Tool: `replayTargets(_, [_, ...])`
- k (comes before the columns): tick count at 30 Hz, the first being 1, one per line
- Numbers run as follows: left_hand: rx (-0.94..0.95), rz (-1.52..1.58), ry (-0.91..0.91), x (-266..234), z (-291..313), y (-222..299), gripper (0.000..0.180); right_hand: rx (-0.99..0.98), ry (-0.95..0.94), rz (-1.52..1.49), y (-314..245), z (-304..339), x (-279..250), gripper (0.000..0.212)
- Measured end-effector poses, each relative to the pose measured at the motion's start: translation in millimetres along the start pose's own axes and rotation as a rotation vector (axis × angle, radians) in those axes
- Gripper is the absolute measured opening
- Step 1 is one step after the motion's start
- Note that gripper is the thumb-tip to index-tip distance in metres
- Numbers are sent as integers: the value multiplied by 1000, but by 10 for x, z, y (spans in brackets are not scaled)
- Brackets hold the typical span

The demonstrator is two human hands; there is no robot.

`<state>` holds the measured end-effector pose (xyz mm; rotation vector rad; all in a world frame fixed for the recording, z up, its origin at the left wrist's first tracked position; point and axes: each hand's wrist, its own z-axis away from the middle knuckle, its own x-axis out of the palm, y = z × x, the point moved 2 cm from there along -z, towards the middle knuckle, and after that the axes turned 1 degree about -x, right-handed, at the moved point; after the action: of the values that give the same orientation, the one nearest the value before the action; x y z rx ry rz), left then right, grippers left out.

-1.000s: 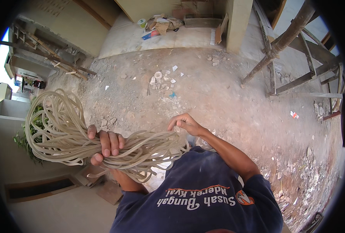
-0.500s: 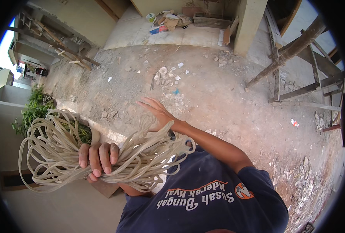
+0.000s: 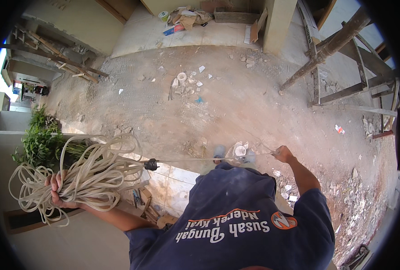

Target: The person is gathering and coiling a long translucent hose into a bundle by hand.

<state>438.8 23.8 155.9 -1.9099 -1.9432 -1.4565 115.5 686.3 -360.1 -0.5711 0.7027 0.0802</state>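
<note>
A thick coil of off-white electric cable [image 3: 96,180] hangs at the left, its loops loose and tangled. My left hand [image 3: 57,191] is closed around the bundle near its left end, fingers wrapped over the strands. A black plug [image 3: 151,164] shows at the coil's right side. From there a single cable strand [image 3: 186,159] runs nearly straight across in front of my body to the right. My right hand [image 3: 283,154], arm stretched out, pinches the strand's far end. A thin, blurred loose piece trails just left of those fingers.
Broken tile and rubble [image 3: 188,83] lie on the dusty ground, with more along the right. A slanted pole [image 3: 326,56] and wooden frame [image 3: 344,96] stand at the right. Green plants [image 3: 40,144] grow beside the left wall. Cardboard scraps [image 3: 188,19] lie on the far ledge.
My right hand has gone from beside the coil far out to the right, drawing a strand taut. My left hand and the coil have moved left and slightly down. The black plug now shows.
</note>
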Motion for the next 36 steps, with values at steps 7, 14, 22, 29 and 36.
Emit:
replayTargets(7, [-314, -163, 160, -542, 164, -657, 38, 152, 357, -621, -431, 661, -1473, 32])
replayTargets(14, [-667, -353, 85, -422, 556, -2146, 43, -337, 583, -234, -2026, 1202, -2356, 23])
replayTargets(22, [-897, -448, -88, 85, 698, -3132, 31, -422, 804, -2, -2900, 1903, -3129, 26])
replayTargets(29, [-997, -505, -307, 577, 714, -3667, 23, -622, 918, 247, -3270, 2440, -3479, 22])
replayTargets(36, [-1097, -400, -400, 824, 806, -3995, 29, -906, 1105, 360, -3676, 2663, -3780, 10])
